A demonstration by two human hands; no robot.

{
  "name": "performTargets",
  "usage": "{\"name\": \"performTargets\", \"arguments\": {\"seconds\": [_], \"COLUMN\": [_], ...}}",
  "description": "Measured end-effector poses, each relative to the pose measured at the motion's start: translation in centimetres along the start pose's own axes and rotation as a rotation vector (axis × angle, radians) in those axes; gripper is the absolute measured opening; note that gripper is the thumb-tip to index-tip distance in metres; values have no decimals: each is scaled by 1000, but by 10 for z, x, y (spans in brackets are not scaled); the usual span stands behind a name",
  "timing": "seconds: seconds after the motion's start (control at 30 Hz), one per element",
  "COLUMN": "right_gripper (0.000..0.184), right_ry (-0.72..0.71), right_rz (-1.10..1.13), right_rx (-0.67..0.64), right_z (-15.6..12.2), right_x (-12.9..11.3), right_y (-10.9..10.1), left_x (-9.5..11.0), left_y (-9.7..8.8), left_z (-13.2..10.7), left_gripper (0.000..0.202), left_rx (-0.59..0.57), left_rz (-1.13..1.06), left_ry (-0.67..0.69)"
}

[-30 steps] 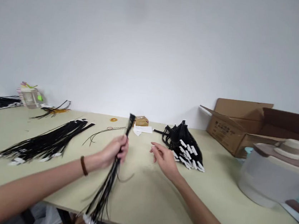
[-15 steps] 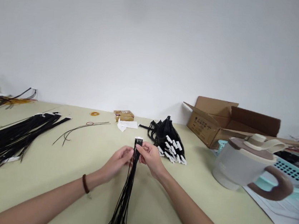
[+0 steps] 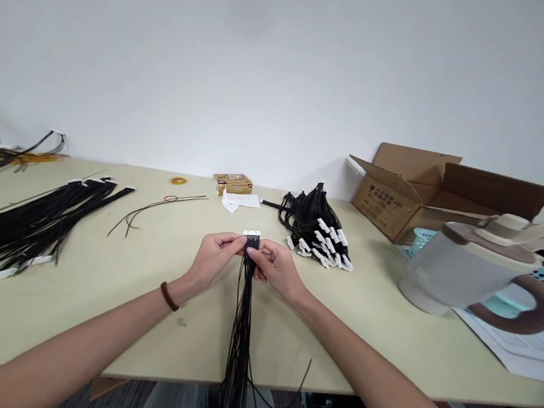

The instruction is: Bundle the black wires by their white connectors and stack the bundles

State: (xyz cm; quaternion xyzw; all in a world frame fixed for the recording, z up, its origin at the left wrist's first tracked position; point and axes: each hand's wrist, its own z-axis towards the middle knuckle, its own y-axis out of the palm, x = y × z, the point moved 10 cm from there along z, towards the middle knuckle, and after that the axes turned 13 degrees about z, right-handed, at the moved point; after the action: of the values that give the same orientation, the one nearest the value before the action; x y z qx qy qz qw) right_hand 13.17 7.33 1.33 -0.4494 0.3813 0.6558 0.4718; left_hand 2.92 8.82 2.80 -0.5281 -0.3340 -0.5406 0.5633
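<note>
A black wire harness [image 3: 244,306] with a white connector [image 3: 251,233] at its top is between my hands, its loose wires hanging down past the table's front edge. My left hand [image 3: 217,255] pinches the left side just under the connector, thumb on the wires. My right hand [image 3: 275,266] grips the same flat band of wires from the right, slightly lower, with its thumb across the front. One stray wire [image 3: 300,387] curls out to the right near the edge. Fingertips behind the band are partly hidden.
A heap of black harnesses [image 3: 312,218] with white connectors lies behind my right hand; more harnesses [image 3: 49,218] spread at the left. Loose wires [image 3: 154,207], a small box [image 3: 233,184], an open carton [image 3: 390,204], a large mug [image 3: 471,269] and papers [image 3: 520,353] are also on the table.
My left fingers have closed onto the wires by the connector, where before they were at the band's side lower down. The view has tilted down, showing the table's front edge.
</note>
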Motion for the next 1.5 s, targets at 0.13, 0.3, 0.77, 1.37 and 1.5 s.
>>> {"name": "performTargets", "arguments": {"seconds": [0.13,0.3,0.77,1.37,1.5], "right_gripper": [33,33,30,22,20], "right_ry": [-5,0,5,-189,-172], "right_rz": [-34,-57,-15,-488,-479], "right_rx": [-3,-19,53,195,204], "right_z": [-2,-2,-1,-9,-7], "right_x": [-2,-2,-2,-27,-25], "right_y": [1,2,-6,-12,-14], "left_x": [-1,-4,-1,2,1], "left_y": [-1,-4,-1,3,5], "left_z": [1,3,1,-4,-4], "left_gripper": [24,19,19,20,23], "left_rx": [6,33,54,88,68], "left_rz": [42,108,231,337,332], "left_ry": [13,8,10,110,116]}}
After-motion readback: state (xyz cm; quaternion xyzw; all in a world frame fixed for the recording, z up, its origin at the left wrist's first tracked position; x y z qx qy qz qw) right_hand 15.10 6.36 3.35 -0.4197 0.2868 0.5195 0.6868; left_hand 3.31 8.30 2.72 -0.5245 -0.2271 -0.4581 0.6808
